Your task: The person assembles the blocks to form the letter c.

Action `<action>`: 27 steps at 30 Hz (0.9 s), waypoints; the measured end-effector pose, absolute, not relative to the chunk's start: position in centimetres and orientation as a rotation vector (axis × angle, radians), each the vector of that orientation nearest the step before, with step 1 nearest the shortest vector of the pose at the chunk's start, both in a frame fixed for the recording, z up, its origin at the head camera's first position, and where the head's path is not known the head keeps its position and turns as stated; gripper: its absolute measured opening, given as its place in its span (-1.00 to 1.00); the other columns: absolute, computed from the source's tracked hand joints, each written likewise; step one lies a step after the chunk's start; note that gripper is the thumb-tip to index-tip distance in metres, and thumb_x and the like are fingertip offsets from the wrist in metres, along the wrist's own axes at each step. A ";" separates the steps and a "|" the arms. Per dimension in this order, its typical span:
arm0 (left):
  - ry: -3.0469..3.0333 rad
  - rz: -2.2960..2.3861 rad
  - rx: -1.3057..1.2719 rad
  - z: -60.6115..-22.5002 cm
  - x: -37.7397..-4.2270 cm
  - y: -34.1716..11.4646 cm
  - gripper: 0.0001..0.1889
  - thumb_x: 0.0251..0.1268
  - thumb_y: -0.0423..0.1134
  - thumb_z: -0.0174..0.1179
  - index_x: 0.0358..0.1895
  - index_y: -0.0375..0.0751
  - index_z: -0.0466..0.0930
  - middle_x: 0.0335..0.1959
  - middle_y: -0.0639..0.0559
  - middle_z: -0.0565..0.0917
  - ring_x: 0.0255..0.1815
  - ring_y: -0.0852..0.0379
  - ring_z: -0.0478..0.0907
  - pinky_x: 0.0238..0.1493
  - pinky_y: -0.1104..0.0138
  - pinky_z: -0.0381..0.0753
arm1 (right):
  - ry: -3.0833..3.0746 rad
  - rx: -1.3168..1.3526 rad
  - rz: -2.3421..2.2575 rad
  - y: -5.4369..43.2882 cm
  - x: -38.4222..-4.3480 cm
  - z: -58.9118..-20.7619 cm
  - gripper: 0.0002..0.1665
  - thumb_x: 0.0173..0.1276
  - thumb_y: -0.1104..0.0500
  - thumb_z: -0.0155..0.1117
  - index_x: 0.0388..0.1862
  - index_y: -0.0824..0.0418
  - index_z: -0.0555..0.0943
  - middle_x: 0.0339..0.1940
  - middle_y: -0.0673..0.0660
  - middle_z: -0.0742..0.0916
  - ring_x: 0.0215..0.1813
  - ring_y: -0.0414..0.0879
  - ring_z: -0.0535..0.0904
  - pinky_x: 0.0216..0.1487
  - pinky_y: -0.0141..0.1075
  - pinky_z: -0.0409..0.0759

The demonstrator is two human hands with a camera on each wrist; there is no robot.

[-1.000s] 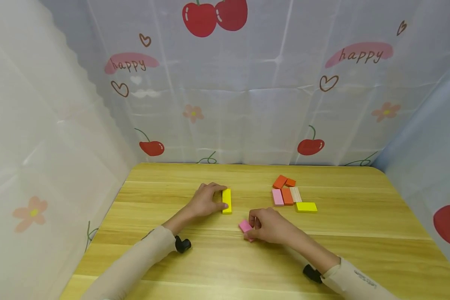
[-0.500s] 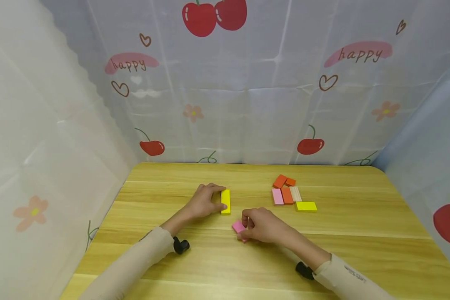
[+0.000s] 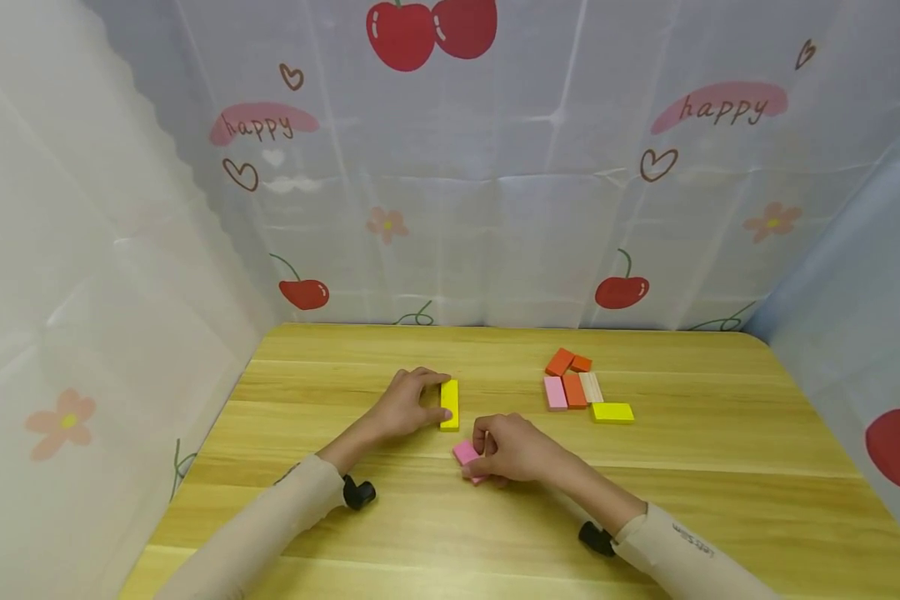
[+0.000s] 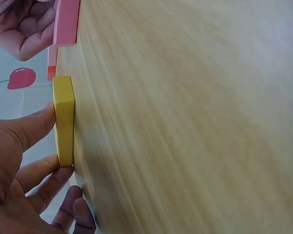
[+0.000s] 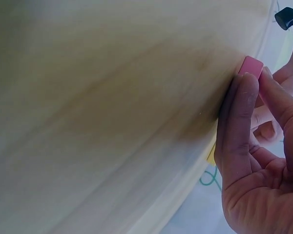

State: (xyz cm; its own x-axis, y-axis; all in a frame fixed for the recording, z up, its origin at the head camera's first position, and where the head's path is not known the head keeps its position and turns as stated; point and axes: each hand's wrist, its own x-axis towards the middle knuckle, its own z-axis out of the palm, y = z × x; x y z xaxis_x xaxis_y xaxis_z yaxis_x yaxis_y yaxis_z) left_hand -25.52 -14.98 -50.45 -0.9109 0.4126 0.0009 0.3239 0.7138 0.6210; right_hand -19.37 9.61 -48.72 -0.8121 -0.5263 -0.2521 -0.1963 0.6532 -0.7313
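My left hand [image 3: 407,407] holds a yellow rectangular block [image 3: 450,406] by its two ends, thumb at the near end and fingers at the far one. The block lies on the table, long side pointing away from me. Just right of it and nearer to me, my right hand [image 3: 521,450] pinches a pink block [image 3: 465,452] between thumb and fingers, and its right part is hidden by them. In the left wrist view the pink block [image 4: 66,22] and the yellow block [image 4: 64,122] stand apart. The right wrist view shows one end of the pink block [image 5: 251,67] past my fingertips.
Back right on the wooden table [image 3: 690,392] lies a loose group: two orange-red blocks [image 3: 560,362] [image 3: 574,392], a small orange block [image 3: 581,364], a pink block [image 3: 556,393], a plain wood block [image 3: 591,387] and a yellow block [image 3: 612,413]. Cherry-print curtains [image 3: 487,208] surround the table.
My right hand has slid the pink block leftward, closer to the yellow block. My left hand and its yellow block have shifted very slightly left and nearer. The back group stays put.
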 end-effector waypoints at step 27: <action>2.763 0.957 0.606 -50.1 -25.0 -15.4 -0.34 0.37 -0.07 0.52 0.51 -0.02 0.58 0.42 -0.02 0.64 0.27 -0.08 0.42 0.32 0.05 0.44 | 2.407 -0.538 -1.025 7.6 -19.9 -48.3 -0.60 0.33 -0.06 0.64 -0.28 0.11 0.59 -0.57 0.08 0.77 -0.58 -0.05 0.72 -0.48 -0.27 0.58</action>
